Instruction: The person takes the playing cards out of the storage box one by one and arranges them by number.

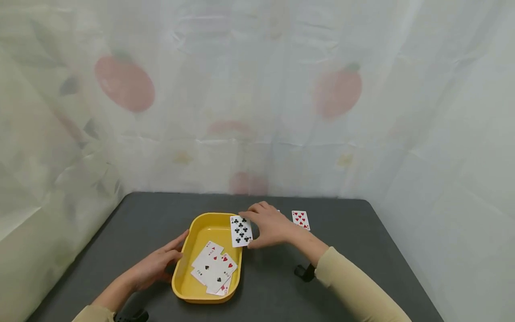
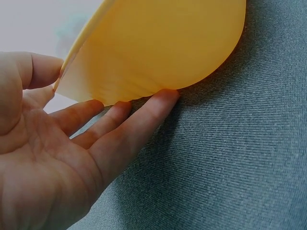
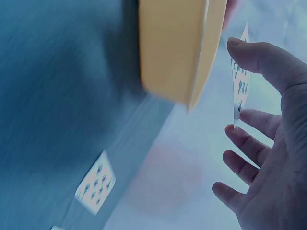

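Observation:
A yellow tray (image 1: 189, 286) sits on the dark grey table and holds several face-up playing cards (image 1: 214, 268). My left hand (image 1: 161, 264) lies open on the table, its straight fingers (image 2: 120, 124) touching the tray's left outer wall (image 2: 158, 48). Between thumb and fingertips, my right hand (image 1: 270, 228) pinches a clubs card (image 1: 241, 231) over the tray's right rim. The right wrist view shows that card (image 3: 238, 88) edge-on, held by its ends next to the tray (image 3: 177, 48). A hearts card (image 1: 301, 219) lies face up on the table just right of my right hand.
A pale curtain with red fruit prints hangs behind and around the table (image 1: 362, 250). In the right wrist view the hearts card (image 3: 96, 183) lies near the table's far edge. Black wrist straps (image 1: 303, 272) sit on both forearms.

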